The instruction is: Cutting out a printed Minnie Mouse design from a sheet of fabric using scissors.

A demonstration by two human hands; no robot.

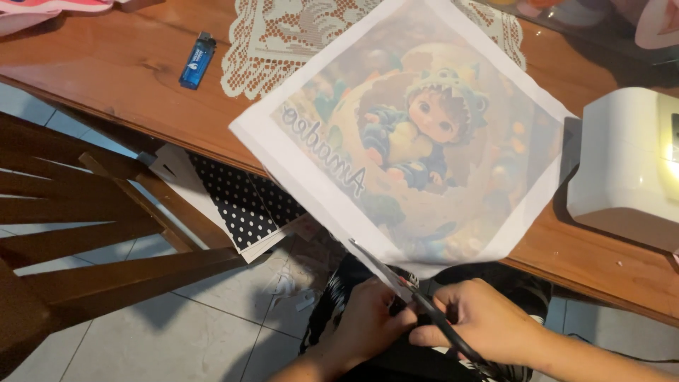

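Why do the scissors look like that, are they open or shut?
Open. The scissors show one thin blade lying along the white edge of the printed sheet, apart from the dark handles in the right hand.

sheet (403, 141): matt paper | table (120, 64): glossy wood | doily (283, 35): lace cloth

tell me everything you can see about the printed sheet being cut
The printed sheet is thin white paper, square-looking, turned like a diamond. It carries a soft colour picture of a cartoon child in a dinosaur costume inside an egg, with cursive lettering along one side and a white border all round. It lies partly on the wooden table, covering some of a lace doily, and its lower corner hangs past the table edge. There the left hand grips it while scissors in the right hand cut the border.
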